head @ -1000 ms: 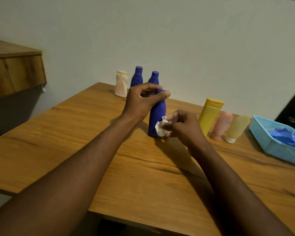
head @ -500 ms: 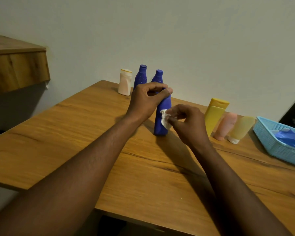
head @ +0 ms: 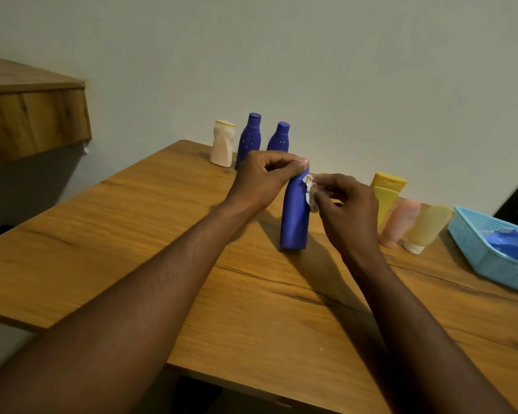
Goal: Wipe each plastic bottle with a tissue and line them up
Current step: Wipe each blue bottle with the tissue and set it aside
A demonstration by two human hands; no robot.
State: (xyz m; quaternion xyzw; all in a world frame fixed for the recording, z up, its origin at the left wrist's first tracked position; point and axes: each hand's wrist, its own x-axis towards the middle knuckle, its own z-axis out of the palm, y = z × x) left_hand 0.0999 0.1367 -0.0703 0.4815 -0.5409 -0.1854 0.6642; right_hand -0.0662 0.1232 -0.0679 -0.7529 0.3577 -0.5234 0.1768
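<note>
Mid-wipe, judged. Pinched the cap end of upright plain blue plastic bottle [head: 293, 216] with left hand [head: 262, 182], fingers closed on it; rubbed its upper right side with crumpled white tissue [head: 310, 192] clamped in right hand [head: 346, 210]. Stood mid-table [head: 132, 234], toward far edge. Next: finish wiping, then set beside the far-edge row.

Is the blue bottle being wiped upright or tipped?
Upright: the blue bottle stands on its base on the table, left hand holding its top, right hand pressing the tissue against its side.
</note>
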